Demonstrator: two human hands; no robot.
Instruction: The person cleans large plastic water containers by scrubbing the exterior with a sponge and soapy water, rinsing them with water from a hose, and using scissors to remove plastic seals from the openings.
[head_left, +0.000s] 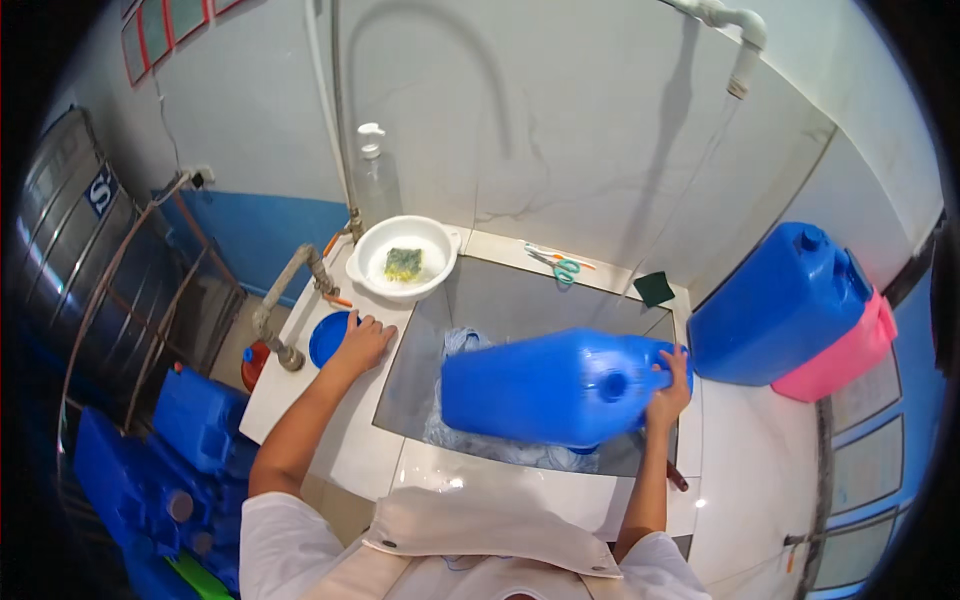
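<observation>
My right hand grips the handle of a blue plastic jerrycan. The can lies tilted on its side over a grey sink, its uncapped mouth facing up towards me. On the white counter to the left rests my left hand, fingers spread, at the edge of a round blue dish or lid. Whether it grips that rim I cannot tell. Crumpled clear plastic shows in the sink, partly hidden under the can. A thin stream of water falls from a white pipe outlet into the sink's back right.
A white basin holds a scouring sponge in suds. Scissors and a dark green pad lie on the back ledge. Blue and pink jerrycans stand right. A metal pipe rises at the left edge.
</observation>
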